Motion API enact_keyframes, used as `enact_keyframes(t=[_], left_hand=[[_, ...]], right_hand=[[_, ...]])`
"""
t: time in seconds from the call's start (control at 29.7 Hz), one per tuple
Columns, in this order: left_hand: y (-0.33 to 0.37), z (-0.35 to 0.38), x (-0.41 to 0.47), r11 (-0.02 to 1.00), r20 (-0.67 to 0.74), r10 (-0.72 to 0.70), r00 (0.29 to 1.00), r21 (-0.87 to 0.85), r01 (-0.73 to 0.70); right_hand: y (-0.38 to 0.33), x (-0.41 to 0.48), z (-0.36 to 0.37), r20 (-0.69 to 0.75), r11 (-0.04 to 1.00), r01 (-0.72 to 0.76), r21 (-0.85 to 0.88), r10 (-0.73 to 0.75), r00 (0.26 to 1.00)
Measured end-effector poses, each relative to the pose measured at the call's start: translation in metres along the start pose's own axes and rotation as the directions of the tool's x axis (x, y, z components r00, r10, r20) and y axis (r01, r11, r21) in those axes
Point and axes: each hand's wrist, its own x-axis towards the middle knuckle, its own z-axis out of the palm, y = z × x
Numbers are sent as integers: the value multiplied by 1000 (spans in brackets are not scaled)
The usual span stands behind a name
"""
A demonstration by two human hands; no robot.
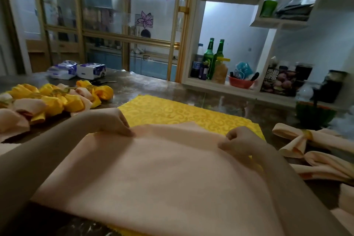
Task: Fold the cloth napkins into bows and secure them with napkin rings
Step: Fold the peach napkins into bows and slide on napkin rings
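my left hand (119, 123) and right hand (240, 142) each pinch, it seems, the far edge of the peach napkin (153, 174) at centre frame, over a yellow napkin (183, 115).

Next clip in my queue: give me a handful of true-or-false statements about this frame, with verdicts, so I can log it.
1. The left hand and right hand both pinch the peach napkin near its far edge. True.
2. The peach napkin lies over a yellow napkin. True.
3. Finished bows lie only to the person's right. False: a pile of bows, yellow and peach, lies at the left.
4. The peach bow at the right has no ring. False: a gold ring sits round its middle.
5. Two green bottles stand on the shelf. True.
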Motion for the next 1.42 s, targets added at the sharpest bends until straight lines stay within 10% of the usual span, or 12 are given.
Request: enact_keyframes(t=[0.47,1.42], left_hand=[[-18,-16,-14,973,219,-66,973,-201,112],[-10,21,7,994,-176,0,984,-108,-19]], right_hand=[[-8,-4,-13,208,983,-29,-179,67,976],[-7,8,27,-178,990,-49,-136,24,984]])
